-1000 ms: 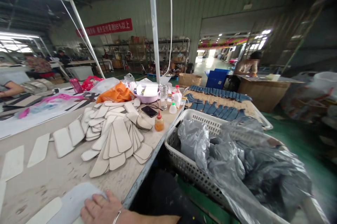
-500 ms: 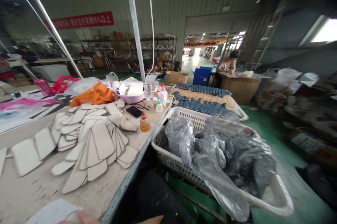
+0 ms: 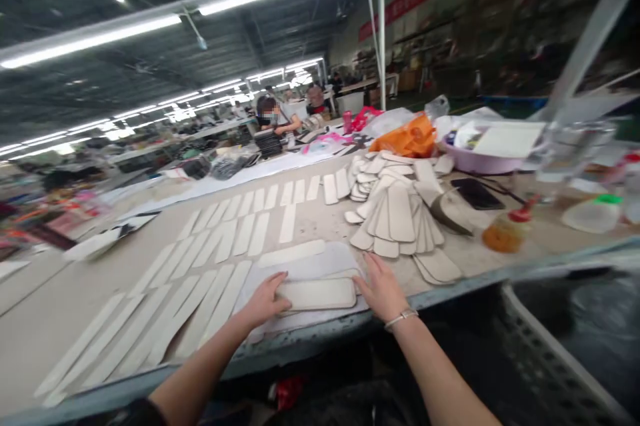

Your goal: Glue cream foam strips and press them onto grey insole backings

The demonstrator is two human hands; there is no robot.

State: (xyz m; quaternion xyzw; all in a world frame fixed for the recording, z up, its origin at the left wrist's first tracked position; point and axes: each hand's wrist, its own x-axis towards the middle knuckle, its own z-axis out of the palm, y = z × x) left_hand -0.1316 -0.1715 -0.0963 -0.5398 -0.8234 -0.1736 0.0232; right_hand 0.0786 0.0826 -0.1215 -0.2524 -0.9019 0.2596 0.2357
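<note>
my left hand (image 3: 284, 291) is grasping the pad (image 3: 318, 294), my loose right hand (image 3: 364, 273) is touching it; i should be keeping it level.

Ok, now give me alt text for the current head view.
A person's left hand and right hand are at opposite ends of a pale, rounded piece on a white sheet near the edge of a worktable. Rows of pale strips lie to the left; a heap of pale pieces lies beyond the right hand, an orange bag behind it.
</note>
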